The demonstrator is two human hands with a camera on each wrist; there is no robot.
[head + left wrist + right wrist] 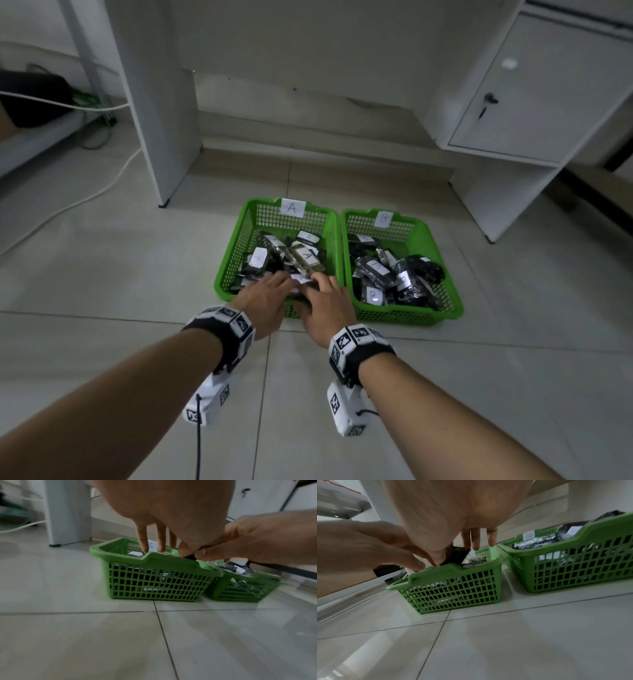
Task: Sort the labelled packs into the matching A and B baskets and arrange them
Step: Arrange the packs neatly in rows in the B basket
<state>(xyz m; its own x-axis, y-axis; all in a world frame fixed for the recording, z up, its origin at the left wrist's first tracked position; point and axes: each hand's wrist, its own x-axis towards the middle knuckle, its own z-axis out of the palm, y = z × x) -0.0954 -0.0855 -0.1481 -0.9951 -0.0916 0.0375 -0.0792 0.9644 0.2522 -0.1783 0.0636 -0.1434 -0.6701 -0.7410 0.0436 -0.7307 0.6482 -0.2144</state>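
Two green mesh baskets stand side by side on the floor. Basket A on the left carries an "A" card, and basket B on the right a "B" card. Both hold several dark packs with white labels. Over basket A's near edge, my left hand and right hand meet on one dark pack. In the left wrist view my left thumb and the right hand's thumb pinch that pack above the rim of basket A. The right wrist view shows the pack tilted up, pinched by my right thumb.
A white desk leg stands behind and left of the baskets. A white cabinet with a key in its door is at the right. A white cable trails across the tiled floor at left. Bare tiles lie in front.
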